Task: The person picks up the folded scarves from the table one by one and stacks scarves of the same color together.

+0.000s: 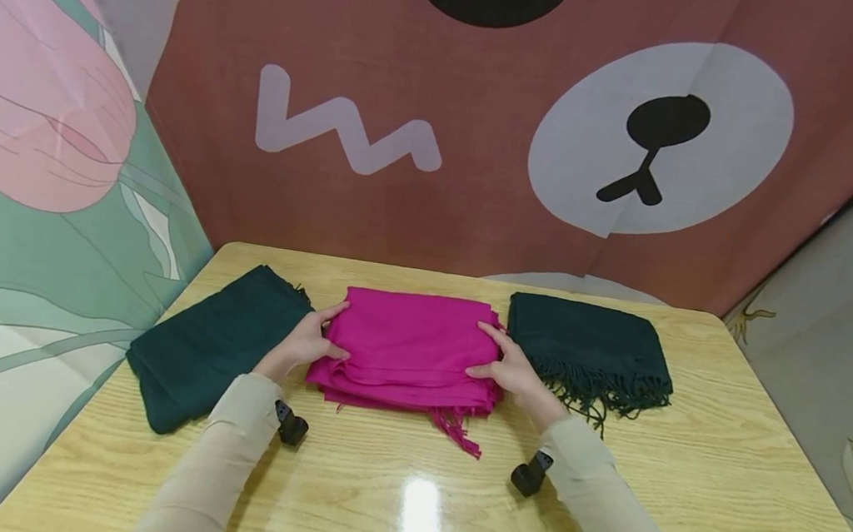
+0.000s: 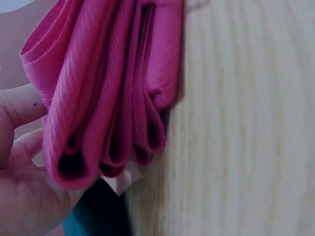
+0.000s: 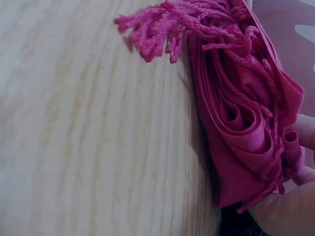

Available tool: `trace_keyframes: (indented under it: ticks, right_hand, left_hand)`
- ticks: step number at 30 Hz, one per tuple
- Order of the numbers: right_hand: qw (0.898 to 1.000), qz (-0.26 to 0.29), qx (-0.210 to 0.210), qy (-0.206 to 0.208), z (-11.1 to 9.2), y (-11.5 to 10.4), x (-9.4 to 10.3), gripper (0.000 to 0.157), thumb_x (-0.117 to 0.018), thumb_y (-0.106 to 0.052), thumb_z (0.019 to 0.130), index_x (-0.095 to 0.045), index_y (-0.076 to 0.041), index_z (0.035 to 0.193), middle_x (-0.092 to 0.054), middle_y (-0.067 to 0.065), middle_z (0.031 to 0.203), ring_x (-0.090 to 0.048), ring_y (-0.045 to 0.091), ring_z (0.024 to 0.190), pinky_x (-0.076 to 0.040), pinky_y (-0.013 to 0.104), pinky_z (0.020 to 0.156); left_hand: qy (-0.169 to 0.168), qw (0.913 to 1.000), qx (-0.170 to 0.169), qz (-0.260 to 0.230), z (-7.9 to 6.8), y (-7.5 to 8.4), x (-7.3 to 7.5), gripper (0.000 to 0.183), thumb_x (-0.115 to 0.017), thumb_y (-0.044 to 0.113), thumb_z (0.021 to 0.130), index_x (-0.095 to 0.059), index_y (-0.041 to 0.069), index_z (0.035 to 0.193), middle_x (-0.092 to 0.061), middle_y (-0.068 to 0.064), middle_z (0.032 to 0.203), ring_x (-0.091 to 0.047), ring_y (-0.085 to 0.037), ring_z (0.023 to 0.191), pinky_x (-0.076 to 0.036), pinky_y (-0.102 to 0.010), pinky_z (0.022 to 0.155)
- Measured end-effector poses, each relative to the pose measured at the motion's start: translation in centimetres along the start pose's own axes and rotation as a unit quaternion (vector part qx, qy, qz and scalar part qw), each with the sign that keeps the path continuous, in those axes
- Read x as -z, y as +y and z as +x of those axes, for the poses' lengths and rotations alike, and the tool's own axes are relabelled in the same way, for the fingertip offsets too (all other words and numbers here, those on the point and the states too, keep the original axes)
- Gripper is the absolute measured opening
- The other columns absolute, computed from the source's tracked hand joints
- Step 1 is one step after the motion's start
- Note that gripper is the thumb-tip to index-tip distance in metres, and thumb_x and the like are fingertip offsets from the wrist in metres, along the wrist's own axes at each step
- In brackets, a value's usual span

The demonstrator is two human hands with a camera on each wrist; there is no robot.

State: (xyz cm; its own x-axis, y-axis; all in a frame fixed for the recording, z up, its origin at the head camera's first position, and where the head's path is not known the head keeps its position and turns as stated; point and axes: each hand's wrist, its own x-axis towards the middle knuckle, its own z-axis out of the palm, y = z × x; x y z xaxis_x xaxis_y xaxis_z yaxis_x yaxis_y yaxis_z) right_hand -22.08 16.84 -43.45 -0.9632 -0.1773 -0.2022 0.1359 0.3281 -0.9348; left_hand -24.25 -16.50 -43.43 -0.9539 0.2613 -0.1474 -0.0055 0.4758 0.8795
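Observation:
A folded bright pink fringed scarf (image 1: pixel 414 332) lies in layers on the table, its tassels (image 1: pixel 458 431) spilling toward the front. My left hand (image 1: pixel 305 338) rests on the scarf's left edge, thumb and fingers spread and fairly straight over the top. At the opposite edge, my right hand (image 1: pixel 512 366) touches the scarf in the same way. Looped folds (image 2: pixel 98 123) show side-on in the left wrist view, beside the left palm. In the right wrist view, rolled layers and loose pink strands (image 3: pixel 152 34) appear close to the right fingers (image 3: pixel 307 132).
A folded dark green cloth (image 1: pixel 217 350) lies slanted to the left, partly behind the left hand. Another dark green scarf (image 1: pixel 586 337), with its fringe facing forward, lies to the right. The wooden table (image 1: pixel 348 494) meets a printed fabric backdrop (image 1: pixel 400 222) at the back.

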Motion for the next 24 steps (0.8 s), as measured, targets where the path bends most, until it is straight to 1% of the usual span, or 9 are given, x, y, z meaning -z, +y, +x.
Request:
trace_keyframes:
  ticks: [5,9,14,18,24]
  right_hand:
    - [1.000,0.001,-0.005,-0.001,0.2,-0.1,0.1,0.080,-0.067,0.003,0.076,-0.028,-0.016,0.144,0.004,0.013,0.151,0.001,0.033,0.136,-0.015,0.050,0.106]
    - [1.000,0.004,-0.008,0.001,0.5,-0.1,0.1,0.081,-0.067,0.004,0.076,-0.029,-0.016,0.144,0.004,0.013,0.151,0.000,0.032,0.136,-0.017,0.050,0.106]
    - [1.000,0.008,-0.014,0.005,0.7,-0.2,0.1,0.082,-0.067,0.006,0.074,-0.029,-0.016,0.144,0.001,0.014,0.151,-0.006,0.033,0.135,-0.020,0.049,0.105]
    - [1.000,0.006,-0.020,0.008,0.9,-0.4,0.1,0.082,-0.067,0.007,0.074,-0.030,-0.017,0.143,-0.001,0.014,0.151,-0.009,0.034,0.135,-0.021,0.048,0.105]
    - [1.000,-0.013,-0.024,0.010,1.0,-0.9,0.2,0.082,-0.067,0.005,0.074,-0.029,-0.016,0.143,-0.005,0.015,0.150,-0.007,0.034,0.135,-0.020,0.050,0.105]
  left_hand:
    - [0.001,1.0000,0.008,0.000,0.1,0.4,-0.1,0.089,-0.070,-0.005,0.073,-0.021,0.011,0.146,-0.026,-0.022,0.144,-0.032,-0.038,0.125,-0.038,-0.044,0.095]
    - [-0.002,0.9999,0.011,0.006,0.3,0.6,0.0,0.089,-0.069,-0.006,0.073,-0.020,0.010,0.146,-0.023,-0.021,0.145,-0.028,-0.039,0.127,-0.035,-0.046,0.097]
    - [-0.007,0.9995,0.030,0.010,0.6,0.9,0.0,0.091,-0.070,-0.005,0.073,-0.019,0.012,0.146,-0.020,-0.020,0.147,-0.027,-0.036,0.128,-0.034,-0.044,0.098]
    - [-0.008,0.9991,0.040,0.003,0.8,1.1,0.0,0.091,-0.070,-0.005,0.073,-0.019,0.014,0.146,-0.019,-0.019,0.147,-0.027,-0.035,0.128,-0.036,-0.043,0.096]
    - [-0.004,0.9992,0.039,0.001,1.1,1.1,-0.1,0.091,-0.070,-0.004,0.073,-0.020,0.014,0.146,-0.018,-0.018,0.148,-0.026,-0.035,0.129,-0.036,-0.042,0.095]
